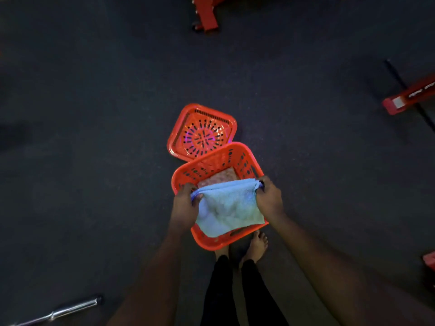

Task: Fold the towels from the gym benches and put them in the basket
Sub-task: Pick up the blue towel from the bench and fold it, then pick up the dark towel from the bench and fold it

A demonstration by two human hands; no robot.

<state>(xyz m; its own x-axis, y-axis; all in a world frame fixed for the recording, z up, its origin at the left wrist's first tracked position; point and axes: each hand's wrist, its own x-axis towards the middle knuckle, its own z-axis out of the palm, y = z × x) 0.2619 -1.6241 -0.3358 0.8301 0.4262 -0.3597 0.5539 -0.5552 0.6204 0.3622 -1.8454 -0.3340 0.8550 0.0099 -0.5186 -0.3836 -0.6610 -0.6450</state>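
A folded pale blue terry towel (229, 205) hangs over the open orange perforated plastic basket (247, 161), pinched at its upper corners by the left hand (186, 204) and right hand (269, 195). A pinkish folded towel (220, 177) lies inside; the basket's orange lid (202, 131) rests on the dark floor just behind.

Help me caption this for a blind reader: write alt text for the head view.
The left hand and right hand hold a folded light blue towel by its top corners over an open orange basket holding a pinkish towel. The lid lies on the floor beyond.
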